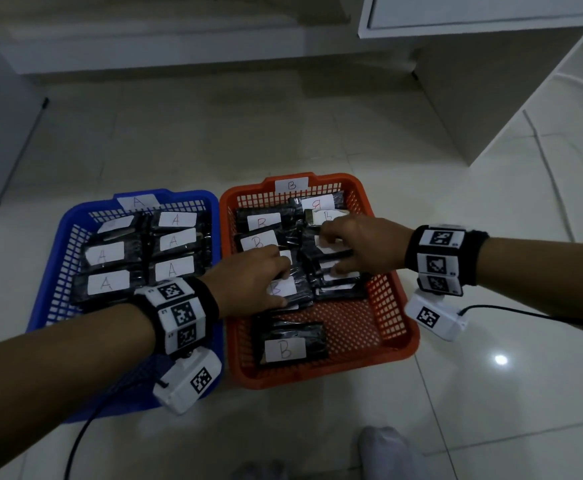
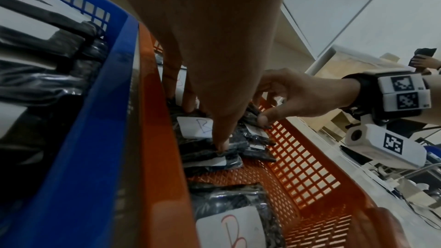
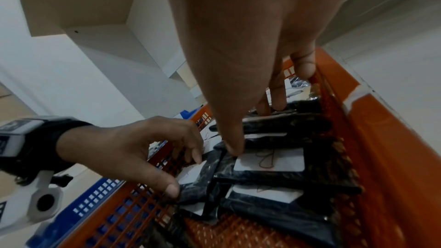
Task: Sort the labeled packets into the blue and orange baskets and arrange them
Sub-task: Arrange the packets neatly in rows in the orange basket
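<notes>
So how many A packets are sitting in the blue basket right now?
6 visible in the blue basket, in two columns. Left: far, middle, near. Right: far, middle, near. The far-left label is unreadable; more may lie underneath.

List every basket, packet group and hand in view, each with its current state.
Blue plastic mesh basket: tagged A, holds black A-labelled packets lying flat in two tidy columns.
Orange plastic mesh basket: tagged B, holds black B-labelled packets, overlapping and untidy.
Single B packet: lies flat, apart, at the near end.
Left hand: fingers curled on a packet stack.
Right hand: fingers curled on a packet stack.
</notes>
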